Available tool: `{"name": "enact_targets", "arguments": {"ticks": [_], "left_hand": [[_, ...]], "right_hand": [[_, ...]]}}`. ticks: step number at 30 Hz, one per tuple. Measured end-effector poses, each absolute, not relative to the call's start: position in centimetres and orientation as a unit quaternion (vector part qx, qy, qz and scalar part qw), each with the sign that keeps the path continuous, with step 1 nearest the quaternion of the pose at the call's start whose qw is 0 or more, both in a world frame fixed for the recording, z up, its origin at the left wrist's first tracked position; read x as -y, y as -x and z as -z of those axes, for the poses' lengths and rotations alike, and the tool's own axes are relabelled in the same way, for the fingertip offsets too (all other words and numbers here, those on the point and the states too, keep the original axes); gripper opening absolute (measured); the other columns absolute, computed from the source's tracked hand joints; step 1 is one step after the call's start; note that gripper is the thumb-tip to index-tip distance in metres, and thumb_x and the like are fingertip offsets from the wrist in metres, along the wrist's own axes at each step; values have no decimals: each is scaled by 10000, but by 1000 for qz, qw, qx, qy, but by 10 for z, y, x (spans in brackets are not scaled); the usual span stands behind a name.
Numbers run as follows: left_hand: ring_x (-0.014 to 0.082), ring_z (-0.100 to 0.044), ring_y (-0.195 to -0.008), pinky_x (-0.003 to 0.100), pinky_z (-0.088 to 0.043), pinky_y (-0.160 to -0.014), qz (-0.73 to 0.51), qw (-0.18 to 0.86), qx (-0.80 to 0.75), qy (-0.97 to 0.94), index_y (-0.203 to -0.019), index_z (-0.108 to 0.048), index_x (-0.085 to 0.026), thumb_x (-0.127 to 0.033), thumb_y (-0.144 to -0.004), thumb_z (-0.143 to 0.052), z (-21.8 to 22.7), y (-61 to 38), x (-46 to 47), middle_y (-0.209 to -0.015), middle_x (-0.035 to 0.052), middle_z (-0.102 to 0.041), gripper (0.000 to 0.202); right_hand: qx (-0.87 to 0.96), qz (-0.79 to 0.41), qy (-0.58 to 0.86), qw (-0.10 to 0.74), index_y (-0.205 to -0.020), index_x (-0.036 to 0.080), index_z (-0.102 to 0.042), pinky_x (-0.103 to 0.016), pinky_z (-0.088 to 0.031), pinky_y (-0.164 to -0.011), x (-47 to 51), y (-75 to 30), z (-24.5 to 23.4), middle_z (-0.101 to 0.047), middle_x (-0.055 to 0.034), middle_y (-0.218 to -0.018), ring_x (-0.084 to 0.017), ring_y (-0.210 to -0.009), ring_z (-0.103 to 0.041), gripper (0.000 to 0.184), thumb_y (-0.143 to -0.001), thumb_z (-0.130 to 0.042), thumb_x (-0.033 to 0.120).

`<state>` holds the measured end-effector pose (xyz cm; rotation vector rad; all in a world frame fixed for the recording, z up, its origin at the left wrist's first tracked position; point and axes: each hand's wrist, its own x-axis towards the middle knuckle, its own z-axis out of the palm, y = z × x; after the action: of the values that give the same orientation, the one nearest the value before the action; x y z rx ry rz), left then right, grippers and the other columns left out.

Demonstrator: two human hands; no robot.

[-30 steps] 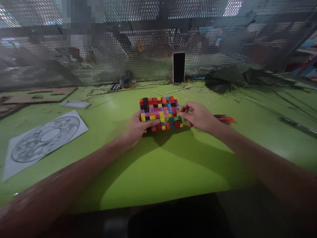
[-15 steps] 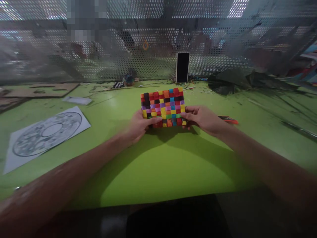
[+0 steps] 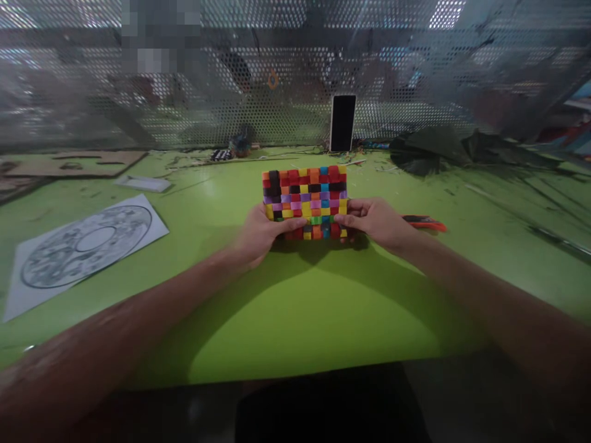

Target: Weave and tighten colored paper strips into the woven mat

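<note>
The left hand point(image 3: 257, 235) and right hand point(image 3: 381, 224) are grasping the lower corners of a multicoloured woven piece point(image 3: 305, 195) at the middle of the green table point(image 3: 314, 326), apparently balancing it while leaving most of its patterned face uncovered.

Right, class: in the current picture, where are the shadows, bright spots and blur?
Head view: shadows on the green table below the woven piece, left hand and right hand; head view: bright glints through the mesh screen, top right; head view: dark leaves hazy at right, woven piece crisper.
</note>
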<state>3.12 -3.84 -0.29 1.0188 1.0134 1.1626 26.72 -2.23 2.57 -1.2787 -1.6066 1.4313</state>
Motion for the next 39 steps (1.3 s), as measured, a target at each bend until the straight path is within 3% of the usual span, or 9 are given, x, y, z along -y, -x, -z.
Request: {"name": "enact_targets", "arguments": {"ticks": [6, 11, 19, 24, 31, 39], "left_hand": [[242, -751, -1009, 467, -606, -978, -505, 587, -444, -451, -1016, -702, -168, -189, -665, -918, 3, -31, 41, -1078, 64, -780, 412], [240, -759, -967, 472, -613, -954, -498, 587, -439, -464, -1022, -706, -153, -172, -720, -879, -3, -32, 44, -1053, 73, -784, 348], [237, -750, -1003, 454, -609, -968, -503, 565, -433, -491, -1084, -700, -167, -240, -673, -919, 2, -33, 42, -1117, 77, -774, 472], [228, -755, -976, 442, -618, -954, -489, 572, -442, -487, -1028, -723, -169, -248, -688, -913, -2, -32, 44, -1079, 68, -784, 398], [231, -754, -974, 443, -619, -942, -484, 554, -478, -480, -985, -714, -163, -205, -721, -887, -6, -29, 41, -1055, 71, -780, 318], [248, -754, -965, 476, -612, -948, -487, 535, -451, -523, -1025, -736, -163, -290, -707, -898, -3, -28, 42, -1082, 84, -778, 380]], "right_hand": [[579, -568, 479, 335, -1014, 214, -795, -370, -635, -877, 20, -268, -20, -795, -66, -1039, -191, -885, -756, 204, -816, -816, 254], [587, -551, 468, 365, -935, 220, -807, -432, -609, -969, 21, -267, -22, -802, -44, -1015, -209, -930, -758, 238, -719, -889, 277], [603, -533, 446, 392, -954, 205, -803, -446, -597, -983, 23, -263, -16, -798, -58, -1014, -218, -925, -753, 348, -665, -917, 362], [582, -596, 418, 363, -992, 196, -762, -455, -605, -965, 26, -260, -17, -793, -67, -1013, -210, -889, -753, 285, -746, -867, 294], [557, -683, 338, 330, -1158, 197, -701, -409, -552, -1054, 27, -262, -21, -738, -76, -1238, -202, -1077, -722, 309, -851, -722, 171], [566, -648, 406, 307, -986, 191, -760, -429, -580, -1011, 23, -261, -14, -792, -68, -1004, -203, -940, -750, 142, -861, -757, 259]]}}
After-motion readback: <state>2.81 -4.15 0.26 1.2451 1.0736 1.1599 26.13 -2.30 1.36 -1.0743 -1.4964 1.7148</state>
